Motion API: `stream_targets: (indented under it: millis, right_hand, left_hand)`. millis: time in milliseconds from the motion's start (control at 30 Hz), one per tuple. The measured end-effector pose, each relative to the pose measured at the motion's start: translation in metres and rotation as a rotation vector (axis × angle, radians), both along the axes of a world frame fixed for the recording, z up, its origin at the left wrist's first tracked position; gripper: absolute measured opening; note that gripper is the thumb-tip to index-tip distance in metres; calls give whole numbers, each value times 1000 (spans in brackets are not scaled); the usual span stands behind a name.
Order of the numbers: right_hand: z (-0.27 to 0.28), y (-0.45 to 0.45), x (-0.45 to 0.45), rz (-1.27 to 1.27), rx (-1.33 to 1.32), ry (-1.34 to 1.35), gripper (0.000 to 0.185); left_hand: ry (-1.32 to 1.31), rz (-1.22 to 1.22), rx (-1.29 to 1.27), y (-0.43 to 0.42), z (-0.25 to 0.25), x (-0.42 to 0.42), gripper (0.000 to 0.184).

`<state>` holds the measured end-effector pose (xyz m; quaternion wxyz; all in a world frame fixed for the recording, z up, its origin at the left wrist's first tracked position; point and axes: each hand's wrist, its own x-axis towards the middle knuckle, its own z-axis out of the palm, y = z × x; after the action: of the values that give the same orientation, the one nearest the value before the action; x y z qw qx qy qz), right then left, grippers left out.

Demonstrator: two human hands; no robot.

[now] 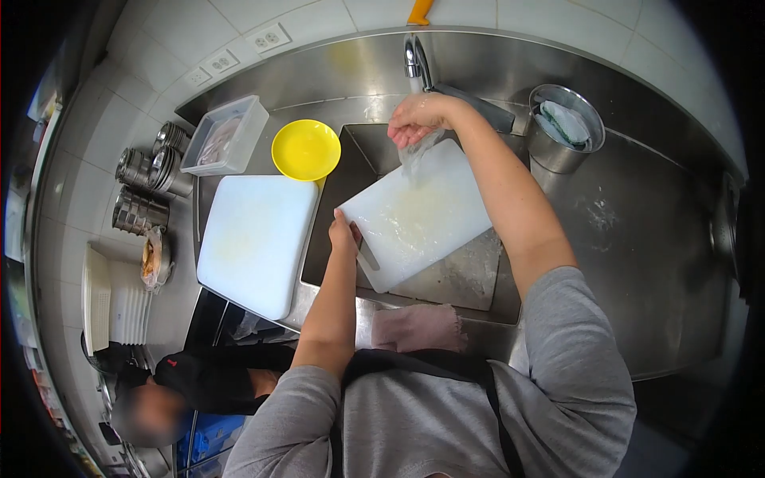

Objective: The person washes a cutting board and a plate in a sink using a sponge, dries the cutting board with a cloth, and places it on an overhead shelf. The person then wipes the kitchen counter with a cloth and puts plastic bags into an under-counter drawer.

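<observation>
My left hand [343, 232] grips the left edge of a white cutting board [422, 215], close to its handle slot. The board is wet and held at a slant over the sink [474, 275]. Under the faucet [414, 64], my right hand [417, 119] is cupped with its fingers loosely bent, and nothing solid shows in it. Water streams off that hand onto the board's upper edge. Left of the sink lies a second white cutting board [255, 239], with a yellow plate [306, 150] just beyond it.
At the back left stands a clear plastic container [227, 135]. Steel cups [140, 210] line the left counter. A metal pot [566, 127] holding cloths or sponges is right of the faucet. A pink towel [418, 327] lies at the sink's front edge. Another person [215, 378] is at lower left.
</observation>
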<state>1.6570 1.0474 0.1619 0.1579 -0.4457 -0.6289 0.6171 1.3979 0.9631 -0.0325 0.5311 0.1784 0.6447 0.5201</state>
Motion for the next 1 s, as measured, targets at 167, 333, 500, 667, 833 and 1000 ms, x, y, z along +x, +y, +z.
stream_targets:
  millis: [167,333,500,667,833,1000]
  right_hand:
    - [8,-2,5,-5,22,-34,23]
    - [10,-2,7,-39,57,-24,23]
    - [8,-3,8,-62,69,-14,24]
    - [5,-4,7,-73,49,16,25]
    - [-2,3,3,-65,22,49,23]
    - [-3,2,1,-53,31,31,23]
  left_hand:
    - [-90,53,-69,-8,-5,2,41]
    - [-156,-23,-122,-9,-1,9,44]
    - [-99,-68,-74,6,9,10,45]
    - [341,-242,169,29,54,20,48]
    - [1291,-531,408,53,113,54,48]
    - [1341,-674,288,57,142,57,49]
